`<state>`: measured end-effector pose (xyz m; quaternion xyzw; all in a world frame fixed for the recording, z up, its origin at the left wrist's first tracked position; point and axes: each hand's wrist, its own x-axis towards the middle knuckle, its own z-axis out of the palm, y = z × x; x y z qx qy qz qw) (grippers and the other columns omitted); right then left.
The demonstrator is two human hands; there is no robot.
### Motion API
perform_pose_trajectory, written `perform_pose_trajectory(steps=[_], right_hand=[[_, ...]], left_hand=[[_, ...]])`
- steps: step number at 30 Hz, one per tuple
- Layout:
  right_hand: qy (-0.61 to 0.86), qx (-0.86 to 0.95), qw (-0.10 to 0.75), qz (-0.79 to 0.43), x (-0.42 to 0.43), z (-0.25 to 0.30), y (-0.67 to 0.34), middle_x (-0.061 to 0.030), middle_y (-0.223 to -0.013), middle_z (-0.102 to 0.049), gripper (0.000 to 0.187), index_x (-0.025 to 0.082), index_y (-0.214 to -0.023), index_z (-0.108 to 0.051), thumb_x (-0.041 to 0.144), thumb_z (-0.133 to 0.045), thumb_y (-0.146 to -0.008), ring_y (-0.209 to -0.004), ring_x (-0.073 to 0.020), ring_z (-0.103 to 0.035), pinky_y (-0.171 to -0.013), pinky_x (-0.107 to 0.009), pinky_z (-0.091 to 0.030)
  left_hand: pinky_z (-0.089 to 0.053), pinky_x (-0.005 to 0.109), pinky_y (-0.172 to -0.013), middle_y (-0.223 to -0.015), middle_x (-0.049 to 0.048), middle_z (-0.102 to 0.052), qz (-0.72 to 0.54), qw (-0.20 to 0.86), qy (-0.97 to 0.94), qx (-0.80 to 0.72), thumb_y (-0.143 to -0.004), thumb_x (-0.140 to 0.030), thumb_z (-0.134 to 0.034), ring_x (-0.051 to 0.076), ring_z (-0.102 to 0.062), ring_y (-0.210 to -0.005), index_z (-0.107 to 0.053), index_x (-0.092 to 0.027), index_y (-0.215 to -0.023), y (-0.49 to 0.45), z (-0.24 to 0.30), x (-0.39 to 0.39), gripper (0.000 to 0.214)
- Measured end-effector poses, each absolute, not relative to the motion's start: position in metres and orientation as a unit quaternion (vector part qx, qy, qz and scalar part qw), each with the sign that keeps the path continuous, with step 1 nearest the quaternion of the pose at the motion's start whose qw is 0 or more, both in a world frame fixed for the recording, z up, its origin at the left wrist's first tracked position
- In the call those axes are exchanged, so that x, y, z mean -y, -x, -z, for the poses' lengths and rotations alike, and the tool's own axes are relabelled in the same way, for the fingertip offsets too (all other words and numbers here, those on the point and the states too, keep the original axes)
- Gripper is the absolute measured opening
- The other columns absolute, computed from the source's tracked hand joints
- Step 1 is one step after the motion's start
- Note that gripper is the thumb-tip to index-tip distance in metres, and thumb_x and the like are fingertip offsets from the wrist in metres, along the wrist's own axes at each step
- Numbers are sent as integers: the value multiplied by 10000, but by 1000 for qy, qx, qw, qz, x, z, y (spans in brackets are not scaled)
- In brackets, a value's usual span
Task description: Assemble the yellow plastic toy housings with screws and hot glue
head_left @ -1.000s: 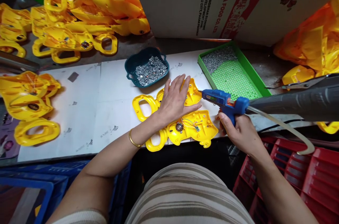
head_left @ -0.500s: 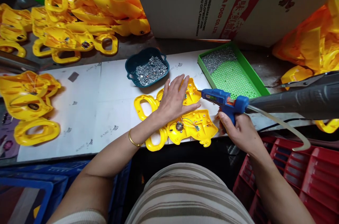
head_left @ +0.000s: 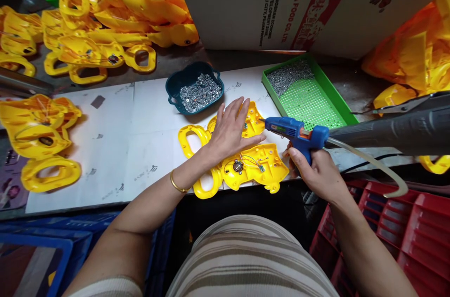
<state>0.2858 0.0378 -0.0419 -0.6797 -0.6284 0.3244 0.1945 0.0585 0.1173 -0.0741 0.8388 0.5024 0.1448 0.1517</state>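
Observation:
My right hand is wrapped round the handle of a blue hot glue gun, with a pale glue stick curving out of its back. The nozzle points left, at the right end of the farther yellow plastic shell half. Fingers stretched out, my left hand lies over that shell and covers its middle. A nearer yellow shell half lies beside it, inside up, with a round speaker, thin wires and a small circuit board. Both shells have a loop handle at the left.
Behind the shells stand a dark teal basin of screws and a green tray with small metal parts. Yellow shells lie at the left, more in a heap. A grey pipe juts in at right, above red crates.
The glue gun has shifted very slightly left, its nozzle still at the farther shell's right end. My left hand stays spread over that shell.

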Motion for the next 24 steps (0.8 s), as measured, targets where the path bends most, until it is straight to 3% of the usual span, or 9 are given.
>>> perform_pose_trajectory(steps=[5,8,10,14,18,21,24], right_hand=[[615,622,225,-428,-32,37,-279,-38,-570,-606,452,185,-716,-605,581,-450,-867,-549,-181,-574,-538,-301,-469],[579,617,307,-436,-14,41,-283,-75,-827,-708,370,204,-890,-669,548,-549,-832,-801,-240,-660,-731,-365,-546],[583,576,361,-445,8,51,-294,-79,-925,-712,358,235,-964,-671,548,-599,-806,-866,-253,-664,-800,-404,-552],[609,426,513,-429,66,70,-324,-54,-810,-692,454,289,-957,-641,675,-629,-721,-733,-248,-651,-698,-437,-566],[621,259,657,-340,105,79,-345,-29,-777,-622,366,252,-939,-618,579,-636,-775,-643,-169,-584,-612,-356,-531],[615,133,697,-343,104,84,-364,-12,-814,-601,251,231,-896,-609,472,-594,-831,-633,-124,-559,-552,-285,-503],[593,91,703,-382,80,89,-385,-4,-818,-614,200,222,-881,-600,400,-617,-790,-634,-119,-581,-510,-253,-491]], left_hand=[[-158,575,-1172,-1518,222,-316,-146,143,-842,-499,-793,-730,-539,355,-280,-1426,-194,-187,-1486,-57,78,-118,946],[-151,574,-1174,-1527,234,-295,-138,135,-846,-497,-807,-722,-524,357,-266,-1432,-185,-170,-1495,-55,81,-119,945],[-153,570,-1175,-1527,228,-302,-136,127,-847,-498,-821,-720,-503,351,-274,-1430,-193,-166,-1493,-55,83,-120,925],[-176,588,-1162,-1495,210,-371,-151,103,-841,-509,-815,-763,-443,347,-339,-1399,-230,-184,-1486,-55,83,-121,911],[-192,608,-1149,-1483,222,-385,-151,86,-841,-512,-824,-779,-372,377,-360,-1380,-242,-169,-1498,-57,81,-124,918],[-194,630,-1143,-1499,192,-373,-146,86,-846,-505,-819,-783,-377,409,-366,-1365,-214,-195,-1516,-59,77,-125,926],[-181,661,-1140,-1527,107,-357,-147,96,-844,-506,-800,-788,-421,432,-359,-1361,-158,-296,-1529,-60,73,-125,917]])
